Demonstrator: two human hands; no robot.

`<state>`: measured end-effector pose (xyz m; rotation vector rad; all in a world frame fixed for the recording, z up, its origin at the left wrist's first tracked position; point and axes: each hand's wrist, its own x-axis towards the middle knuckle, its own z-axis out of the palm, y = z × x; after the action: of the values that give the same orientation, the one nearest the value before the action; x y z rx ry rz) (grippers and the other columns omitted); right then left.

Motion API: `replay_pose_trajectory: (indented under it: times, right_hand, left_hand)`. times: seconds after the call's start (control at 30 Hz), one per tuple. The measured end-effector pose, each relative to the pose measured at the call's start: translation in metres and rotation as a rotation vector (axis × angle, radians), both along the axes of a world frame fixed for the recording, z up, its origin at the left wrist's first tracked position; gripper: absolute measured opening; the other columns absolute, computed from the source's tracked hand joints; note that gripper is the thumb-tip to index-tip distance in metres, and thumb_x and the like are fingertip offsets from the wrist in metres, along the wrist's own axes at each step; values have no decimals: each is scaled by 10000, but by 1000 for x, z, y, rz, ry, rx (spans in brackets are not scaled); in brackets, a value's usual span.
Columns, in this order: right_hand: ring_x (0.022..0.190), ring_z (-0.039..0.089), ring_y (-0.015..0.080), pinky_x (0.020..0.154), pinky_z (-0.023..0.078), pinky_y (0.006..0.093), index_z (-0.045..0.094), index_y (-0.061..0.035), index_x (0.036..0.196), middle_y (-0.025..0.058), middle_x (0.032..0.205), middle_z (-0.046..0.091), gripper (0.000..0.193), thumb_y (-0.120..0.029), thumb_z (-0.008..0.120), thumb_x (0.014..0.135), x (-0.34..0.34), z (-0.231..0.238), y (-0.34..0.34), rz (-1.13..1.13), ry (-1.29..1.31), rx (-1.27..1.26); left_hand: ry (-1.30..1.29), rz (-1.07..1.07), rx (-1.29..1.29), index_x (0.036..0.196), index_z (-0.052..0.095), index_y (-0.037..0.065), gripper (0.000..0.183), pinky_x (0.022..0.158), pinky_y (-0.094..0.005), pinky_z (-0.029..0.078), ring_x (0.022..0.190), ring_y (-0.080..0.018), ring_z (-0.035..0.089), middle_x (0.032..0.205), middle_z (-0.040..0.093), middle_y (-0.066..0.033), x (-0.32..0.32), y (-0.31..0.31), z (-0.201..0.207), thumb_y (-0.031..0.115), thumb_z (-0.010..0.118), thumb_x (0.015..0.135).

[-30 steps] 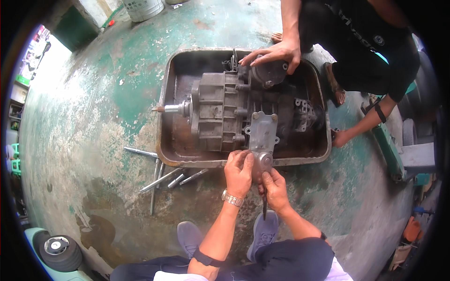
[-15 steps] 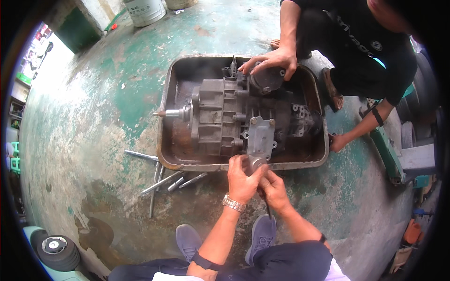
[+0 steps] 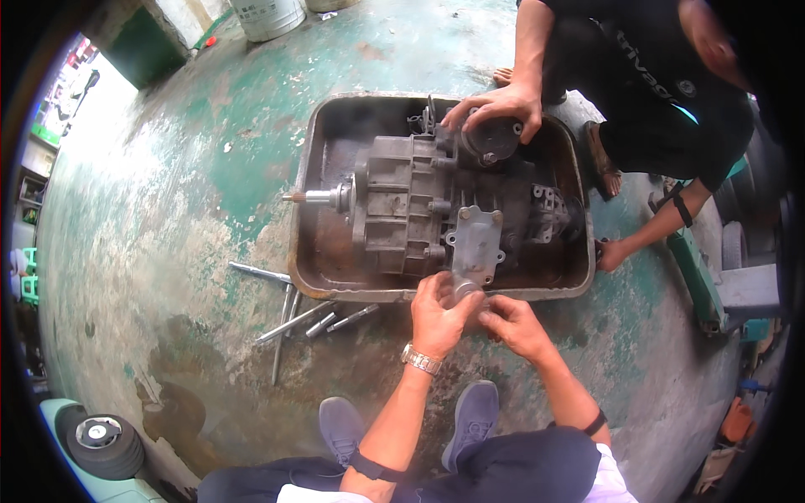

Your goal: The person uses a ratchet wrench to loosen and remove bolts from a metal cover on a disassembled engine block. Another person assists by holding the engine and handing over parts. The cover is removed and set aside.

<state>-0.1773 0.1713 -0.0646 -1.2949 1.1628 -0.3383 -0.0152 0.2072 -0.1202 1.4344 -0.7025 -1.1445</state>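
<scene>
Just above the left hand (image 3: 438, 312), whose fingers close on its lower end, a small grey cover (image 3: 476, 243) stands lengthwise away on the gearbox (image 3: 402, 205); right hand (image 3: 513, 323) beside, loosely curled, empty.

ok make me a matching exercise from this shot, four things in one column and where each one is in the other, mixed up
Things
1. gearbox
2. loose metal rods
3. left hand
4. co-worker's hand

Places
a. on the floor beside the near left corner of the tray
b. at the near rim of the tray, on the small cover plate's lower end
c. lying inside the rusty metal tray
d. on the round dark part at the far side of the gearbox

Pairs: 1-c, 2-a, 3-b, 4-d
</scene>
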Motion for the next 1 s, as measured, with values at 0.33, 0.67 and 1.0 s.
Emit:
replay_pose_trajectory:
  times: [0.33,0.67,1.0]
  right_hand:
    - [574,532,105,494,420,250,661,-11,975,16,717,599,256,-208,761,847,-133,-12,34,-230,52,248]
    - [490,345,49,454,277,221,589,-75,996,-60,658,389,148,-223,595,986,-55,42,-87,-808,-417,-3]
    - [733,686,179,602,541,343,724,-23,992,85,802,719,247,-225,660,865,153,67,-103,105,103,-674]
  left_hand:
    - [-53,-39,-83,1249,565,-60,551,850,-291,564,993,-181,650,1196,541,-71,4,-1,-1,90,837,793]
    - [-11,97,-28,1181,545,-53,541,810,-289,544,948,-172,642,1062,627,-112,-12,2,-12,124,851,771]
    - [46,305,-117,1128,570,-20,475,847,-298,503,988,-161,603,1111,602,-90,-37,0,-18,178,836,789]
